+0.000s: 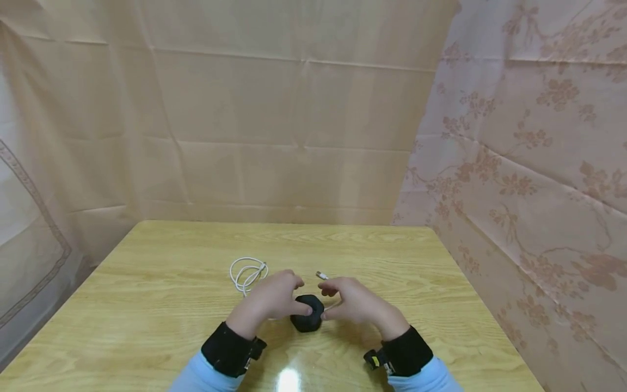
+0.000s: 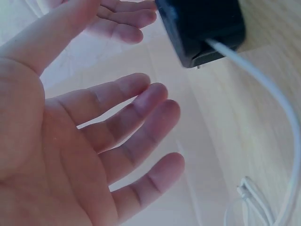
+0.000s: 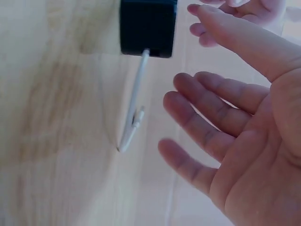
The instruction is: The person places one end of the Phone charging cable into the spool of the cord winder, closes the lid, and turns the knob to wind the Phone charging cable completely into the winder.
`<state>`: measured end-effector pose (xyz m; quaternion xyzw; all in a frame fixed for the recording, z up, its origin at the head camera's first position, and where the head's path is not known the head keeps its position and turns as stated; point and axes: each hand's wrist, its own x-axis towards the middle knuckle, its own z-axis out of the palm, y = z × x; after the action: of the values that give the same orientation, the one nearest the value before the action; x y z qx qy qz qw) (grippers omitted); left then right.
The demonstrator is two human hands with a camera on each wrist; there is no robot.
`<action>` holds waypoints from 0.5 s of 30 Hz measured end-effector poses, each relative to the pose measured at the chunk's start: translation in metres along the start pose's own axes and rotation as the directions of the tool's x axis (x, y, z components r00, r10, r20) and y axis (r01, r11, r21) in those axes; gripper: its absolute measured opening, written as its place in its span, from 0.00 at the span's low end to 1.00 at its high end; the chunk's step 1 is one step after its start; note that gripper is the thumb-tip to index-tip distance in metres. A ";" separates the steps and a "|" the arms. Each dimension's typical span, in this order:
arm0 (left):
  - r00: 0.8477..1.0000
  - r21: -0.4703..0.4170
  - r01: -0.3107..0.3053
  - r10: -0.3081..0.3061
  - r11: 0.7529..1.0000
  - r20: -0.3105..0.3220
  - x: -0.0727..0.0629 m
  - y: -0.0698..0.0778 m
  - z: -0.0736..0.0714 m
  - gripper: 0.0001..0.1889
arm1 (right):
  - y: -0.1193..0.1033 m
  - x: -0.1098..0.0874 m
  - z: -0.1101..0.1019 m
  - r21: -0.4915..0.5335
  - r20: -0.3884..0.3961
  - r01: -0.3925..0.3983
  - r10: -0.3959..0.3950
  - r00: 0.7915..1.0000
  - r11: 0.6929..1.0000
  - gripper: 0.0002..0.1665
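A black many-sided block [image 1: 306, 325] with a rounded centre sits on the table between both hands. White cable [image 2: 265, 81] leaves one side of it and runs to a loose coil at the left; a short white length [image 3: 135, 92] leaves the other side and ends in a plug [image 1: 321, 276]. My left hand [image 1: 274, 296] is just left of the block, fingers loosely spread and thumb over its edge in the head view. On the right side, my right hand [image 1: 355, 300] has its fingers relaxed, thumb near the block. Whether either thumb touches it, I cannot tell.
The wooden table [image 1: 171, 261] has its far edge against a beige curtain [image 1: 274, 120]. A flowered cloth [image 1: 529, 174] hangs along the right side. Both wrists carry black straps with small cameras.
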<state>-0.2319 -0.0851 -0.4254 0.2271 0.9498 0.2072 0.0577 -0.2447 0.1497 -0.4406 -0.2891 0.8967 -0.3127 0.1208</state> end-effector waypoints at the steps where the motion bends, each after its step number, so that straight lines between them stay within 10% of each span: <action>1: 1.000 -0.002 -0.007 0.007 1.000 -0.013 -0.001 0.001 -0.002 0.34 | -0.001 0.000 -0.002 0.006 -0.013 0.011 -0.011 1.000 1.000 0.39; 15: 0.999 -0.023 -0.047 0.047 0.999 -0.016 0.003 0.013 0.000 0.41 | -0.016 -0.003 -0.022 0.050 -0.083 0.016 -0.012 0.996 0.999 0.20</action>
<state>-0.2295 -0.0727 -0.4202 0.2472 0.9422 0.2210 0.0482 -0.2439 0.1515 -0.4132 -0.2791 0.8907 -0.3478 0.0884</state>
